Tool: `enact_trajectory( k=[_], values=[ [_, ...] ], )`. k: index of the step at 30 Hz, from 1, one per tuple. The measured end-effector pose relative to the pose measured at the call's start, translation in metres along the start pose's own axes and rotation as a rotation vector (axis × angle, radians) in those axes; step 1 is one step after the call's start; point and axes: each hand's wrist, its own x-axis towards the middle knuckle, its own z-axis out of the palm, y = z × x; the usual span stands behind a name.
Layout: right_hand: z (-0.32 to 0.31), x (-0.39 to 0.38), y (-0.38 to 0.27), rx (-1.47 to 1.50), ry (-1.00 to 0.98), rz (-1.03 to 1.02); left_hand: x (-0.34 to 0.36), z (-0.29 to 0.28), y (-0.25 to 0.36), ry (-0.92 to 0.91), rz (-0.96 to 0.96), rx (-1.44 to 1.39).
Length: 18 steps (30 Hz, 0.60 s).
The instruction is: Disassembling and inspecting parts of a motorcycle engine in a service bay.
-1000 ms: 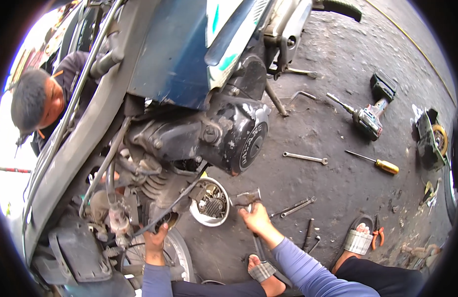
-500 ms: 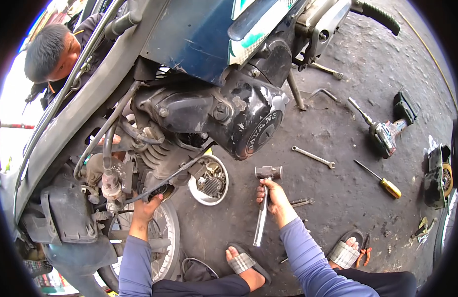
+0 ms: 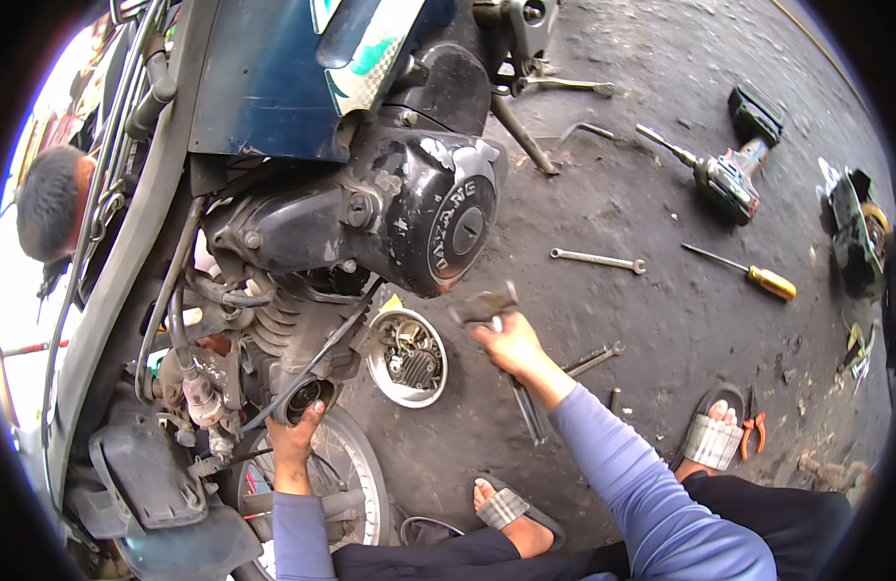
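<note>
My left hand grips the end of the engine's cylinder head, its thumb by a round dark opening; the other fingers are partly hidden behind. My right hand is closed round the handle of a hammer below the black engine cover. The hammer's head is smeared by motion and apart from the engine; the shiny handle end points down toward my feet. Between my hands, a white bowl on the ground holds metal parts and a yellow scrap.
Around lie a spanner, more spanners, a screwdriver, a cordless impact wrench and orange-handled pliers. Behind the motorcycle frame at left is another person. A spoked wheel stands near my left forearm.
My right hand has swung the hammer left and up toward the engine. My left hand keeps its grip on the cylinder head. The view has shifted, and the other person's head appears lower.
</note>
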Motion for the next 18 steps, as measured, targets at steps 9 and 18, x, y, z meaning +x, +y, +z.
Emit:
enact_trajectory(
  k=[9, 18],
  values=[
    [0.074, 0.016, -0.008, -0.069, -0.070, -0.319, 0.002, 0.003, -0.038, 0.145, 0.058, -0.294],
    [0.108, -0.021, -0.010, -0.185, -0.032, -0.186, -0.002, 0.008, -0.035, 0.163, 0.088, -0.420]
  ],
)
